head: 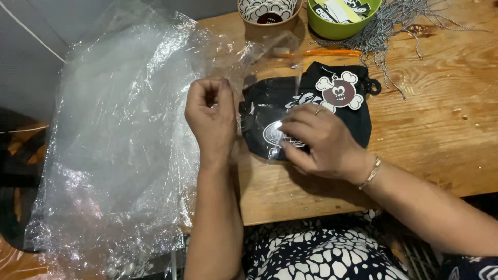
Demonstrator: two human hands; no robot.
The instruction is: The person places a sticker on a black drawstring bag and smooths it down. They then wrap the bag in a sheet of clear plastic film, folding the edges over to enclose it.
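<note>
Head view, looking down on a pale wooden tabletop [441, 129]. Left hand [210, 116] raised just off the table edge, fingers curled in, thumb and fingertips pinched narrow on the edge of a small clear plastic sleeve [270, 57]. Right hand [319, 140] laid flat, fingers spread a little, pressing down on a folded black fabric item with white print [264, 103]; thin gold ring on one finger, gold bracelet [371, 172] at the wrist. Black fabric item flat on the table between the two hands, its near left part lying under the glossy sleeve; how far inside, hard to tell. Round brown paper tag with white bone shapes [340, 92] resting on the upper right part of the fabric, just beyond the right fingertips.

Large crumpled sheet of clear plastic film [114, 145] to the left, draped over the table edge and hanging down. Far edge of the table: brown round bowl holding white and black printed pieces [249, 23], and beside it a bright green round bowl holding printed cards [324, 28]. Loose tangle of grey beaded chains [394, 26] spread to the right of the green bowl. Slim orange pen-like stick [332, 52] lying just behind the black fabric. Black and white patterned cloth [311, 254] over the lap below.
</note>
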